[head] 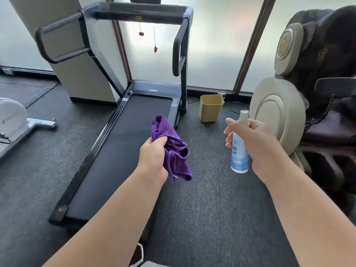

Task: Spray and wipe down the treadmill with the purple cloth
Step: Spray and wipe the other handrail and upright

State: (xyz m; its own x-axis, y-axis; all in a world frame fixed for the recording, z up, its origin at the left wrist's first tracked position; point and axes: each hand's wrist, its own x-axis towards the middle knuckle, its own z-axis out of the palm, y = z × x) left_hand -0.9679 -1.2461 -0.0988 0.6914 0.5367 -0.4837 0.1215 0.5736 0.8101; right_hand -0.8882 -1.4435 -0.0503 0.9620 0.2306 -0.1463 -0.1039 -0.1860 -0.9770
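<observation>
The left hand grips the bunched purple cloth, fingers curled round it, held in the air above the right edge of the treadmill belt. The right hand holds a white-and-blue spray bottle upright, fingers wrapped round its body, over the dark floor just right of the treadmill. The treadmill stands on the floor, its console end toward the window. A yellow bin sits on the floor beside the treadmill's front right corner, and a massage chair stands at the right.
</observation>
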